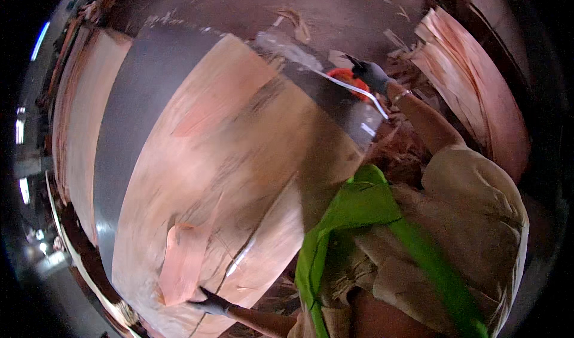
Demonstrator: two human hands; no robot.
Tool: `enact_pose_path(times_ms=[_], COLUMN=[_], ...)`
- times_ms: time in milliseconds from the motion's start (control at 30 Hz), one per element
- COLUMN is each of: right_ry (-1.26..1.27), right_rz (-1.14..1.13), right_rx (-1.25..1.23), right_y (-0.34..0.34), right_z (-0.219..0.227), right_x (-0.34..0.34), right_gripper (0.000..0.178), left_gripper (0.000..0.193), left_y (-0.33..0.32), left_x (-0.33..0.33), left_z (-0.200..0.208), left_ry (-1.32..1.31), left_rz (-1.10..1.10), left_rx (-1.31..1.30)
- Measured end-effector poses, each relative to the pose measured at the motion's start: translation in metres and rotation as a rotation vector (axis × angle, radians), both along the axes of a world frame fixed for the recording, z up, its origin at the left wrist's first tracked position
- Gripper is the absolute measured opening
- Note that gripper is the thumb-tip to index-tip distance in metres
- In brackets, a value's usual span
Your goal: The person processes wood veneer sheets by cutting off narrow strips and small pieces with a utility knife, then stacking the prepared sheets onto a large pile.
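A broad sheet of pale wood veneer [239, 140], with dark streaks and a long split, lies before me. On its near left part rests a narrow pinkish veneer strip [182, 266]. My left hand [209, 303], in a grey glove with dark fingertips, is at the strip's lower end, thumb apart from the fingers. My gloved right hand [372, 76] is at the upper right, fingers stretched out, over a round red-orange object [348, 82] that it partly hides. I see nothing held in it.
A dark grey tabletop [143, 87] shows around the sheet. Stacked veneer [84, 122] stands at the left; more curved sheets [472, 81] lean at the right. Veneer scraps [400, 152] lie beside me. A bright thin edge [359, 91] runs near my right hand. A green strap [418, 260] crosses my clothing.
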State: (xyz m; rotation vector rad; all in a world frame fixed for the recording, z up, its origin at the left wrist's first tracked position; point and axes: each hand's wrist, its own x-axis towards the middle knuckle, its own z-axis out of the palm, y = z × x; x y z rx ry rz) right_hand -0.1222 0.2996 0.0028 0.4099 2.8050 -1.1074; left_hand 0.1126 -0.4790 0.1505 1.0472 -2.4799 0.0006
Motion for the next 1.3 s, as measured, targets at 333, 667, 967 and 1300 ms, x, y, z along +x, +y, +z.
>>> enact_pose_path(times_ms=[333, 667, 967, 1300], right_ry=[-0.271, -0.155, -0.150, 0.023], right_rz=[-0.355, 0.067, -0.052, 0.266], right_rx=[-0.927, -0.391, -1.062, -0.950], right_y=[-0.039, -0.033, -0.068, -0.109], right_z=[-0.049, -0.008, 0.110, 0.152], right_x=[0.195, 0.203, 0.168, 0.079], right_gripper=[0.028, 0.013, 0.031, 0.025], left_gripper=[0.037, 0.038, 0.026, 0.020], left_y=[0.142, 0.241, 0.323, 0.395], left_x=[-0.090, -0.140, -0.179, -0.220], left_z=[0.105, 0.091, -0.043, -0.078], left_ry=[-0.145, -0.272, -0.334, -0.293], left_rz=[-0.744, -1.176, -1.598, -1.628], left_rx=[-0.066, -0.200, 0.543, 0.809])
